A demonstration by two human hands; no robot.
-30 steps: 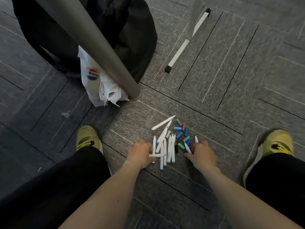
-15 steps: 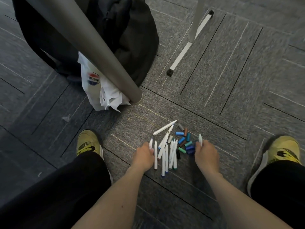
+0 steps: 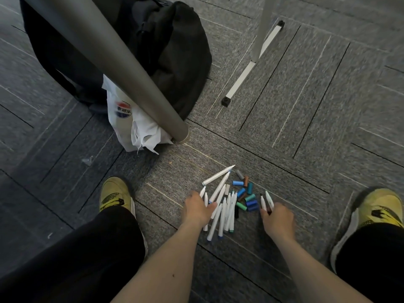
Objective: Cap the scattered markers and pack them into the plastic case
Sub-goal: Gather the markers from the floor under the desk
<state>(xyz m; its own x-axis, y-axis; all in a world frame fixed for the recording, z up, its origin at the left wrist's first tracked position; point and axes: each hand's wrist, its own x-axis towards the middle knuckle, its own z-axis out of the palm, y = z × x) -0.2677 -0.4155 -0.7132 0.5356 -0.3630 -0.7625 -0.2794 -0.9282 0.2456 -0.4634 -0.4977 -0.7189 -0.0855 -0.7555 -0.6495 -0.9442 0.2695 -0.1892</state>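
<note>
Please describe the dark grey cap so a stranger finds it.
Near the foot of the thick grey pole lies a pile of loose caps beside white markers. The dark grey cap is its farthest piece from the person; its neighbours are brown and blue.

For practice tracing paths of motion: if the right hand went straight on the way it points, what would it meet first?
Probably the loose caps just up-left of the right hand; the two markers it holds would touch first, though height is unclear.
</note>
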